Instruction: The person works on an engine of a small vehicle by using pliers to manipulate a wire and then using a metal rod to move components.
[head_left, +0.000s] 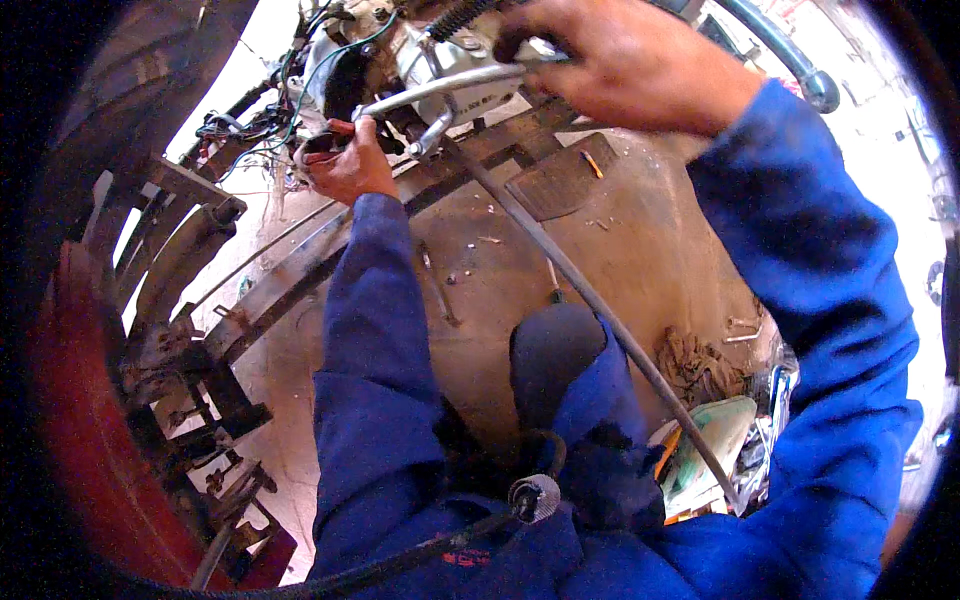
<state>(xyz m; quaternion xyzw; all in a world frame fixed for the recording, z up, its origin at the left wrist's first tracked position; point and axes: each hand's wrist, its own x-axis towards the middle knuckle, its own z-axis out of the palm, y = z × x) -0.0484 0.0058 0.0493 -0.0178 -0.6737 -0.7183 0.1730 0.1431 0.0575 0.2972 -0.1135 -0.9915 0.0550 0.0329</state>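
Note:
My right hand (625, 70) reaches in at the top and closes round the right end of a silver bent metal bar (450, 82). The bar slopes down to the left, where its other end meets my left thumb. My left hand (350, 168) has its fingers curled beside that end; what lies inside them is dark and hidden. Just below the bar hangs a shorter bent metal pipe (436, 132). Behind both hands is a pale, grimy engine part (480, 98), with loose wires (300, 85) to its left.
A long thin metal rod (590, 290) slants past my knee. Dark vehicle frame rails (290, 280) run at the left, beside a red body panel (85, 430). On the brown floor lie an orange-handled tool (594, 164), a flat pad (560, 182) and a crumpled rag (700, 365).

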